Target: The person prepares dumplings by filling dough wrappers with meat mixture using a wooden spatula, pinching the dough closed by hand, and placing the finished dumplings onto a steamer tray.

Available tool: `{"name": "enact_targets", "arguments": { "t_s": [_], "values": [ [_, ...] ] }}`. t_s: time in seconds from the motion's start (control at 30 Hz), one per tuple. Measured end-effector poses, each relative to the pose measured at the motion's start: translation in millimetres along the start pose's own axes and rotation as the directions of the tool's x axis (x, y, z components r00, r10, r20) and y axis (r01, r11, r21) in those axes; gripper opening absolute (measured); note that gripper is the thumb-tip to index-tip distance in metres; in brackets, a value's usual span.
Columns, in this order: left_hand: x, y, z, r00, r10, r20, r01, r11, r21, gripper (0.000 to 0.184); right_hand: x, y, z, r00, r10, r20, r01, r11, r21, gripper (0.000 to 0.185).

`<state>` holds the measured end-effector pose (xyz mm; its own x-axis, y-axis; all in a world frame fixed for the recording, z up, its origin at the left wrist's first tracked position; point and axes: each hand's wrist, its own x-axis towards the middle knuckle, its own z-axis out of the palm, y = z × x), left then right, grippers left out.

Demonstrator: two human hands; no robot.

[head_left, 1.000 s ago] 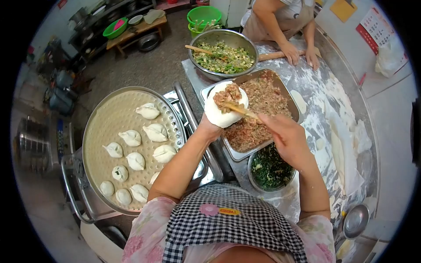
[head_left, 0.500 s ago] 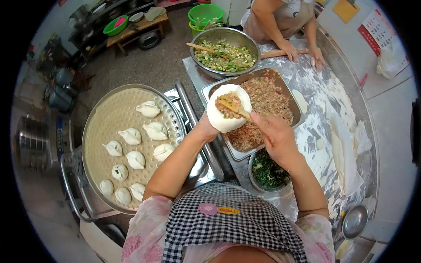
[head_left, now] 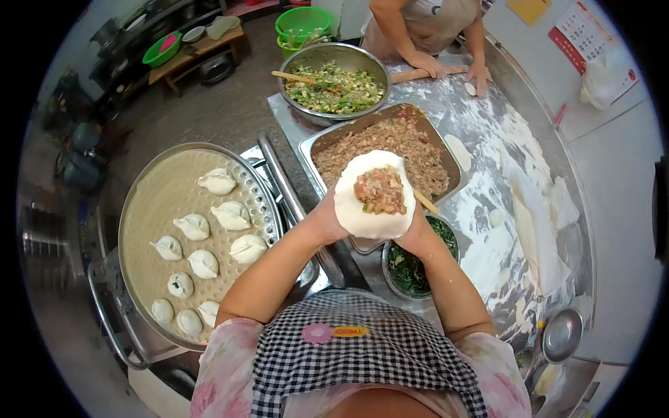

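A round white dough wrapper (head_left: 355, 217) with a mound of meat filling (head_left: 380, 189) at its centre lies across both hands. My left hand (head_left: 326, 221) cradles it from the left, fingers mostly hidden underneath. At its lower right edge, my right hand (head_left: 418, 235) grips the dough, fingers also hidden behind it. A wooden handle (head_left: 425, 202) sticks out beside my right hand; its other end is out of sight. Behind the wrapper sits a metal tray (head_left: 456, 182) of minced meat filling (head_left: 411, 136). Below my right wrist is a bowl (head_left: 387, 275) of chopped greens (head_left: 408, 270).
On the left, a round perforated steamer tray (head_left: 146, 209) carries several shaped dumplings (head_left: 203, 264). A metal bowl (head_left: 286, 94) of vegetable filling stands at the back. A co-worker's hands (head_left: 426, 64) hold a rolling pin (head_left: 408, 75) on the floured table (head_left: 481, 230).
My right hand has let go of the wooden utensil and moved to the wrapper's right edge. The wrapper has come lower and nearer to me. The whole view has shifted slightly.
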<state>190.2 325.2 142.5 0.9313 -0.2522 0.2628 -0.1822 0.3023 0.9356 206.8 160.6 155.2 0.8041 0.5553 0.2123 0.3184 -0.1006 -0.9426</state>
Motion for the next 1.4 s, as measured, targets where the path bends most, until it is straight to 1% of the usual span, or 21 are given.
{"name": "enact_targets", "arguments": {
  "t_s": [0.03, 0.07, 0.13, 0.23, 0.3, 0.4, 0.43, 0.53, 0.6, 0.67, 0.73, 0.87, 0.9, 0.93, 1.0, 1.07, 1.13, 1.2, 1.23, 1.33, 1.4],
  "values": [
    [0, 9, 2, 0.999, -0.053, -0.001, 0.053, 0.999, -0.007, 0.072, 2, -10, -1, 0.992, 0.128, -0.016, -0.119, 0.956, 0.268, 0.07],
    [0, 18, 2, 0.994, -0.106, -0.003, 0.106, 0.994, -0.012, 0.072, 6, -25, -3, 0.968, 0.251, 0.003, -0.216, 0.828, 0.517, 0.071],
    [0, 29, 5, 0.988, -0.152, -0.01, 0.152, 0.988, -0.04, 0.071, 8, -34, -3, 0.954, 0.299, -0.002, -0.224, 0.72, 0.657, 0.071],
    [-4, 34, 11, 0.99, -0.131, -0.046, 0.124, 0.985, -0.119, 0.064, 4, -41, 2, 0.986, -0.028, -0.163, 0.077, 0.95, 0.303, 0.069],
    [-8, 34, 16, 0.989, -0.107, -0.101, 0.089, 0.981, -0.173, 0.056, 3, -38, 5, 0.979, -0.059, -0.196, 0.127, 0.926, 0.355, 0.073],
    [-11, 26, 18, 0.984, -0.108, -0.138, 0.075, 0.971, -0.225, 0.051, 2, -39, 9, 0.95, 0.044, -0.308, 0.067, 0.937, 0.342, 0.09],
    [-14, 31, 18, 0.976, -0.184, -0.115, 0.149, 0.954, -0.261, 0.051, 1, -49, 12, 0.948, 0.105, -0.302, 0.039, 0.9, 0.434, 0.095],
    [-18, 29, 17, 0.978, -0.044, -0.204, 0.062, 0.995, 0.084, 0.052, -10, -50, 9, 0.944, 0.209, -0.255, -0.045, 0.847, 0.529, 0.1],
    [-18, 26, 16, 0.989, 0.008, -0.146, -0.007, 1.0, 0.006, 0.055, -11, -47, 10, 0.939, 0.093, -0.332, 0.057, 0.908, 0.415, 0.098],
    [-19, 33, 17, 0.982, 0.127, -0.137, -0.098, 0.975, 0.201, 0.062, -10, -59, 8, 0.939, -0.054, -0.341, 0.152, 0.951, 0.269, 0.088],
    [-18, 51, 24, 0.982, 0.151, -0.113, -0.123, 0.967, 0.224, 0.066, -8, -60, -1, 0.886, -0.328, -0.329, 0.306, 0.945, -0.118, 0.071],
    [-19, 68, 31, 0.98, 0.182, -0.078, -0.153, 0.947, 0.281, 0.073, -17, -62, -4, 0.9, -0.301, -0.316, 0.278, 0.953, -0.117, 0.059],
    [-20, 73, 32, 0.993, 0.104, -0.061, -0.09, 0.977, 0.193, 0.071, -19, -62, -3, 0.903, -0.276, -0.331, 0.26, 0.961, -0.092, 0.057],
    [-20, 72, 32, 0.992, 0.124, -0.036, -0.113, 0.968, 0.223, 0.069, -20, -62, -3, 0.906, -0.249, -0.341, 0.241, 0.968, -0.067, 0.054],
    [-20, 70, 31, 0.986, 0.167, -0.004, -0.16, 0.947, 0.279, 0.066, -20, -66, -1, 0.89, -0.232, -0.393, 0.217, 0.973, -0.083, 0.058],
    [-21, 69, 37, 0.989, 0.144, -0.038, -0.132, 0.965, 0.225, 0.062, -21, -69, 2, 0.887, -0.186, -0.423, 0.183, 0.982, -0.048, 0.061],
    [-25, 69, 37, 0.997, 0.059, -0.057, -0.05, 0.988, 0.149, 0.06, -26, -68, 6, 0.889, -0.087, -0.45, 0.12, 0.992, 0.045, 0.059],
    [-28, 70, 35, 0.995, -0.092, -0.043, 0.093, 0.995, 0.037, 0.058, -26, -61, 5, 0.893, -0.087, -0.442, 0.121, 0.991, 0.049, 0.057],
    [-30, 68, 33, 0.988, -0.146, -0.045, 0.148, 0.987, 0.061, 0.059, -30, -55, 5, 0.894, -0.078, -0.441, 0.113, 0.992, 0.053, 0.056],
    [-32, 55, 26, 0.998, -0.025, -0.06, 0.028, 0.998, 0.059, 0.059, -31, -40, 1, 0.927, -0.123, -0.355, 0.096, 0.991, -0.092, 0.039],
    [-33, 52, 23, 0.992, -0.066, -0.111, 0.068, 0.997, 0.023, 0.058, -20, -45, 7, 0.931, -0.124, -0.343, 0.1, 0.991, -0.085, 0.033]
  ]
}}
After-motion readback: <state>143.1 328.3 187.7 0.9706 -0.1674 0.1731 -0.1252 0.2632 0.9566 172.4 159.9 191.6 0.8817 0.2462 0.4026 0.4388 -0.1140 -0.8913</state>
